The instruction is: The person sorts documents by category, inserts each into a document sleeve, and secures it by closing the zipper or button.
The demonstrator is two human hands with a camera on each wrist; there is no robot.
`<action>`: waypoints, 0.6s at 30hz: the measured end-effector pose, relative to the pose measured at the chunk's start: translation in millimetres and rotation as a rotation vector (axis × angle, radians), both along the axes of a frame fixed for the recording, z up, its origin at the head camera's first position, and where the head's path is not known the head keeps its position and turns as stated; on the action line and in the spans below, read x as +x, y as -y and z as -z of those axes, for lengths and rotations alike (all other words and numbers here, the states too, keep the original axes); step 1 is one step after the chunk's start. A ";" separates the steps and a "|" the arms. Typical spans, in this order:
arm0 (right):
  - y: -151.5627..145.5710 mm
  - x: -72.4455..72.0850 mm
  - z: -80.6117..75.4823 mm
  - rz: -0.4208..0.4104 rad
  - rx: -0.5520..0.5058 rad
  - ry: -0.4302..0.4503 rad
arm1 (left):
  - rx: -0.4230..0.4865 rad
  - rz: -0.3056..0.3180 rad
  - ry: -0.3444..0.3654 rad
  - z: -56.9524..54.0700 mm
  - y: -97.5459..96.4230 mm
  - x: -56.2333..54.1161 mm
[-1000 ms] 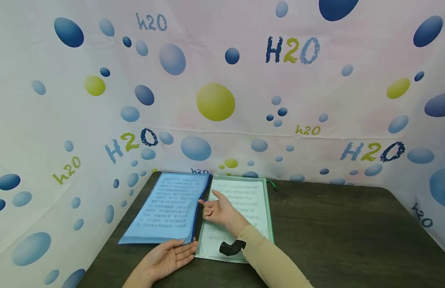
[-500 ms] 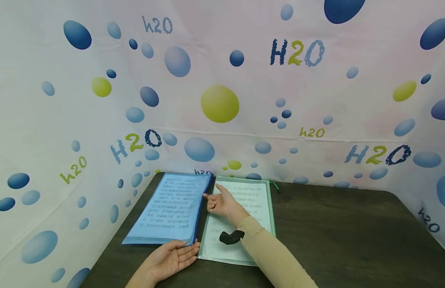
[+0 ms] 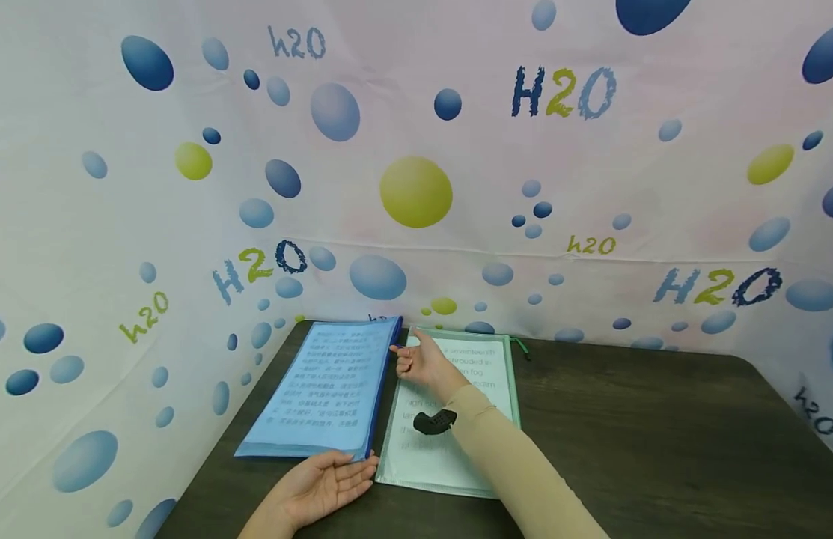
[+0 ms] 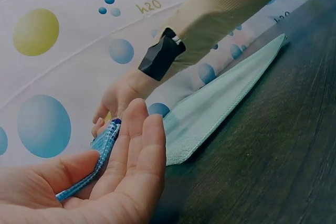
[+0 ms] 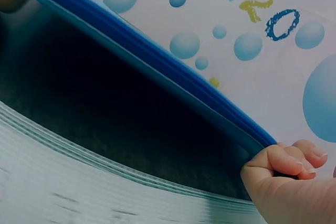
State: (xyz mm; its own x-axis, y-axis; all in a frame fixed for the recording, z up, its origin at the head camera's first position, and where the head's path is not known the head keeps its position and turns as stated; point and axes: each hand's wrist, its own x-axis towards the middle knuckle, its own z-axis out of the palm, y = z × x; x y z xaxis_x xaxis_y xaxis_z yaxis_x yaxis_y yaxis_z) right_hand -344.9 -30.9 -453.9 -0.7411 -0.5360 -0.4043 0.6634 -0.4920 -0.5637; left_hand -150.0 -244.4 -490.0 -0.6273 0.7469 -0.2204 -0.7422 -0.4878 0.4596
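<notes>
A translucent blue zip document bag [image 3: 315, 385] with a printed sheet inside lies at the left, its right edge raised off the table. My left hand [image 3: 325, 483] holds its near right corner, thumb above and fingers beneath; the left wrist view shows the bag's blue mesh edge [image 4: 102, 156] between them. Near the far end of that edge, my right hand [image 3: 426, 363] pinches at the dark blue zip [image 5: 173, 66]; the fingers hide most of the zipper pull. Under the right forearm lies a green zip document bag [image 3: 436, 468] with a printed page.
The dark wood table [image 3: 625, 434] extends to the right. A green cord pull [image 3: 522, 346] sticks out at the green bag's far right corner. Behind the table hangs a white backdrop [image 3: 483, 150] with coloured dots and H2O lettering.
My right hand has moved away from me along the blue bag's right edge toward its far corner. The left hand keeps its hold on the near corner. The head view has shifted slightly.
</notes>
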 end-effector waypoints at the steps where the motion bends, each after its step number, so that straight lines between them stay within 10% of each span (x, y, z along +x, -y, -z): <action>1: 0.4 -2.0 -1.3 0.005 0.003 -0.002 | -0.002 -0.003 0.003 -0.5 0.3 0.3; 18: 1.8 -29.1 -9.6 0.054 0.021 -0.059 | -0.043 -0.031 0.002 -2.2 -1.0 3.4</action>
